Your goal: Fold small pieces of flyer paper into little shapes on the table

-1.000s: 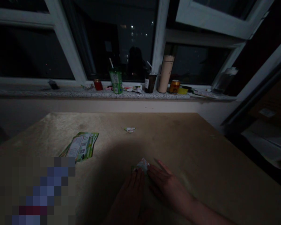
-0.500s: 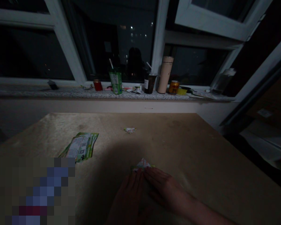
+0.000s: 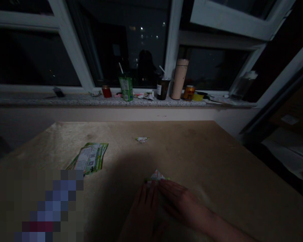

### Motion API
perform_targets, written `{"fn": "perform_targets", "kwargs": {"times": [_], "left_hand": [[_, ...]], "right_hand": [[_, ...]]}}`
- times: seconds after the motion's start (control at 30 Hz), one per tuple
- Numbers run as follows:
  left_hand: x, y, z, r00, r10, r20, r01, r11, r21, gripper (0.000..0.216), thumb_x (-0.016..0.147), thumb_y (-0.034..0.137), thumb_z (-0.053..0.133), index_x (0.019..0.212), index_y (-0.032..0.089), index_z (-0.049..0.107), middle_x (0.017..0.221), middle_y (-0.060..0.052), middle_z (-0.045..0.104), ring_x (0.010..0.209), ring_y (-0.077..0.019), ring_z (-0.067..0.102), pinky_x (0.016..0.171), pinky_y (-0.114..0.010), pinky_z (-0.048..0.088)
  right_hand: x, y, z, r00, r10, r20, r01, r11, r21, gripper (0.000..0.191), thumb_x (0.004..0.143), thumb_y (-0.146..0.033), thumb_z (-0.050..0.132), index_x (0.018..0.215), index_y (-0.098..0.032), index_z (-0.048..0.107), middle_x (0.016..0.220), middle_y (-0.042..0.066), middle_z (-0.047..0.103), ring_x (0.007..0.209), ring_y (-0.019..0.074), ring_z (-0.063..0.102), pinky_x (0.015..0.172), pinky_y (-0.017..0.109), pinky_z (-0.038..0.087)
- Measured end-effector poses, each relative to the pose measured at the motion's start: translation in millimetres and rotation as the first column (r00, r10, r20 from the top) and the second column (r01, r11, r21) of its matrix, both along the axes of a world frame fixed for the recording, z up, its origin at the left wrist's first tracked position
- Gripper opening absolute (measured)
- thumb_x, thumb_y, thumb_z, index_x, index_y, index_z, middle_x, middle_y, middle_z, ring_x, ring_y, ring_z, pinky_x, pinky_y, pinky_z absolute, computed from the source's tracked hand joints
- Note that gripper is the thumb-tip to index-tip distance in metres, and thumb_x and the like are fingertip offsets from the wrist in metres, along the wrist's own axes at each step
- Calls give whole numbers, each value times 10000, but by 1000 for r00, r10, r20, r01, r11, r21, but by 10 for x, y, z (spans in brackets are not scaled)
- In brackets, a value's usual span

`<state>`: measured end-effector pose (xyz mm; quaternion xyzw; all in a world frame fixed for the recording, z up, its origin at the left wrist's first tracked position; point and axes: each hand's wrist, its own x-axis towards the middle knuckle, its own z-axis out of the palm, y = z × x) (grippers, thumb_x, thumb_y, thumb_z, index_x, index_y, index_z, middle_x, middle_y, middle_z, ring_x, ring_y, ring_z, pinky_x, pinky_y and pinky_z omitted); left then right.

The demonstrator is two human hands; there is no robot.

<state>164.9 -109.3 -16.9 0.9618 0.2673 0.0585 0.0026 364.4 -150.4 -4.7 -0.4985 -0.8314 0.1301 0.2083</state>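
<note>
A small folded piece of printed paper [image 3: 156, 175] lies on the brown table [image 3: 204, 158] near its front. My left hand [image 3: 143, 210] rests flat on the paper's near part, fingers stretched out and together. My right hand [image 3: 180, 201] lies beside it from the right, fingers flat and pressing the paper's near edge. Only the paper's pointed far tip shows beyond the fingertips. The room is dim.
A stack of green printed leaflets [image 3: 89, 159] lies at the left. A small folded paper shape [image 3: 141, 139] sits farther back in the middle. On the window sill [image 3: 65, 99] stand a green cup [image 3: 125, 88], a dark cup [image 3: 162, 88], a tall flask [image 3: 179, 80] and cans.
My right hand's fingers have drawn together and slid left onto the paper's near edge. The left hand has barely moved.
</note>
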Motion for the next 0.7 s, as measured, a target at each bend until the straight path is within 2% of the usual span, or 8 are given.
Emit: {"fn": "perform_targets", "kwargs": {"times": [0.2, 0.33, 0.47, 0.57, 0.7], "left_hand": [[31, -21, 83, 998, 49, -51, -53, 996, -75, 709, 858, 519, 505, 1409, 95, 371, 1454, -175, 320, 1294, -389, 342, 1033, -519, 290], [29, -22, 85, 996, 60, -62, -67, 991, -113, 758, 848, 562, 498, 1416, 81, 353, 1461, -179, 294, 1298, -388, 336, 1036, -501, 304], [-6, -4, 7, 999, 50, -1, -49, 995, -87, 770, 834, 548, 524, 1418, 78, 346, 1462, -168, 304, 1294, -372, 350, 1032, -465, 332], [-19, 8, -29, 999, 34, 35, -32, 998, -57, 785, 850, 589, 482, 1403, 45, 359, 1448, -192, 326, 1282, -376, 368, 1013, -462, 356], [-12, 13, -38, 998, 24, 64, -25, 999, 21, 837, 845, 660, 436, 1377, 15, 390, 1425, -229, 351, 1280, -373, 374, 1004, -437, 367]], "right_hand": [[-9, 5, 18, 1000, -18, -24, 18, 1000, 0, 491, 861, -175, 505, 1348, -149, 447, 1361, 84, 502, 1260, 181, 454, 1081, 326, 369], [-15, -1, 13, 999, -25, -24, 25, 1000, 10, 487, 868, -178, 499, 1351, -169, 442, 1358, 72, 507, 1250, 180, 465, 1071, 331, 383], [-16, -17, 16, 998, -56, 8, 56, 998, 10, 503, 868, -208, 512, 1363, -182, 426, 1355, 80, 506, 1237, 199, 473, 1060, 353, 391], [-4, -23, 46, 996, -50, 68, 51, 998, -21, 565, 852, -233, 542, 1392, -172, 385, 1413, 101, 428, 1270, 236, 425, 1058, 384, 387], [11, -23, 90, 997, -27, 74, 33, 997, -73, 640, 837, -239, 572, 1422, -170, 323, 1463, 93, 353, 1296, 225, 385, 1075, 365, 363]]}}
